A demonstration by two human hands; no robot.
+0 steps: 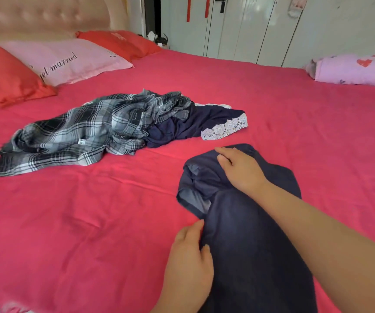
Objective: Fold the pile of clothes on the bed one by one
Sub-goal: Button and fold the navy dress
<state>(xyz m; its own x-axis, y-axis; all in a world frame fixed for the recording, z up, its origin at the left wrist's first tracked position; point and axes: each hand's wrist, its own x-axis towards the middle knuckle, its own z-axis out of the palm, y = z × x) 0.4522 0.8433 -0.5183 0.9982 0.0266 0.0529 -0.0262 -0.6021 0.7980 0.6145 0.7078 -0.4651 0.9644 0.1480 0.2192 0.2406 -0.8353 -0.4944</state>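
A dark blue garment [249, 233] lies spread on the red sheet [91, 222] of the bed, nearest the camera; its lower end is cut off by the bottom edge, so its type cannot be determined. The right hand [238, 170] rests flat on its upper part, fingers straight and pressing down. The left hand [188, 251] sits at the garment's left edge with the thumb on top of the cloth; the fingers meet the edge, and whether they grip it cannot be told. The pile lies further back and to the left, well apart from the garment: a crumpled plaid shirt [80, 132] overlapping a navy item [193, 125] with white lace trim [225, 129], most of which is hidden under the shirt. A pink pillow [64, 59] carries lettering that is only partly readable.
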